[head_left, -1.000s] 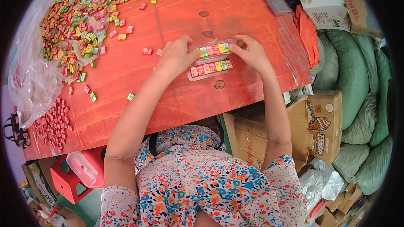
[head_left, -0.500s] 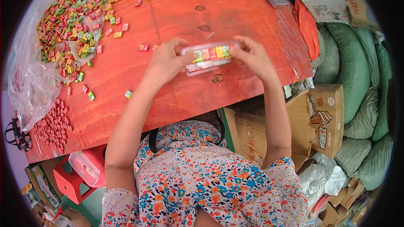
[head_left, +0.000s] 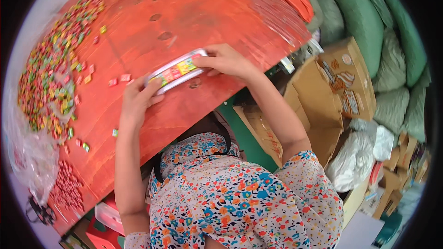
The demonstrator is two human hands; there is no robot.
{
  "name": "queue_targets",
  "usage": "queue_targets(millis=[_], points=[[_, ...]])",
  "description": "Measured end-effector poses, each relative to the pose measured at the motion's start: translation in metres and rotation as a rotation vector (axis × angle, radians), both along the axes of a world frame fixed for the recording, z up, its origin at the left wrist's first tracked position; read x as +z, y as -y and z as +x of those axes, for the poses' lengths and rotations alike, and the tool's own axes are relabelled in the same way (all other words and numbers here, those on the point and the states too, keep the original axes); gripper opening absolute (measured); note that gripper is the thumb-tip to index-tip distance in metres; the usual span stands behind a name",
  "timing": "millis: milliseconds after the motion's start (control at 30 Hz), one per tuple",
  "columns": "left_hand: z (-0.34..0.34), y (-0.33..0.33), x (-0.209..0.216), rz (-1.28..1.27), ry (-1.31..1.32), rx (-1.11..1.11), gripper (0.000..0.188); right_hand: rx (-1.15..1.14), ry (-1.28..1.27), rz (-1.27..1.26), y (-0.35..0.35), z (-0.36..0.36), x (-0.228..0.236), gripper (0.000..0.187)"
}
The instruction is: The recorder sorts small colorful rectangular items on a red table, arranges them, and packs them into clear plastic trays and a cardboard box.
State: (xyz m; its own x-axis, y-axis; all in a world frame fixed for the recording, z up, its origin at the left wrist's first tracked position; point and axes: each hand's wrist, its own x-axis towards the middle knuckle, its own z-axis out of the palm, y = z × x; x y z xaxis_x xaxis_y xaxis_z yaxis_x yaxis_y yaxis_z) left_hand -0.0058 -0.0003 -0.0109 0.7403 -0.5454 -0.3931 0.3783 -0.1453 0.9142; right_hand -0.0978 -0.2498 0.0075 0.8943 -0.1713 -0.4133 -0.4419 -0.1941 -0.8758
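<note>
Over the red tabletop (head_left: 138, 41) I hold a long, clear plastic box (head_left: 181, 82) by its two ends. Inside it lies a row of small wrapped pieces (head_left: 187, 66) in red, yellow and green, like sweets. My left hand (head_left: 138, 99) closes on the near left end, its thumb on top. My right hand (head_left: 227, 62) grips the far right end, thumb over the upper face. The box tilts up toward the right. Blur keeps me from telling whether its lid is fully closed.
A heap of mixed coloured pieces (head_left: 44, 76) covers the table's left side beside a clear plastic bag (head_left: 34, 161). Nearer lies a pile of red pieces (head_left: 66, 186). Clear plastic strips (head_left: 272, 14) lie at the far right. An open cardboard carton (head_left: 344, 80) and green sacks (head_left: 355, 14) stand beyond the edge.
My view has turned, so the table appears slanted. Both hands have shifted left in the picture with the box, which now tilts more. Its two parts, spread apart before, look closer together.
</note>
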Motion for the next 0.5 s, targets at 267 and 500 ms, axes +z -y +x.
queue_targets(millis=[267, 500], points=[[-0.02, 0.047, 0.022, -0.109, -0.067, -0.146, 0.031, -0.336, 0.121, 0.436, 0.012, -0.067, 0.012, 0.042], [-0.074, 0.141, 0.039, -0.282, 0.467, -0.553, 0.05, -0.625, 0.444, 0.448, 0.095, -0.202, 0.014, 0.041]])
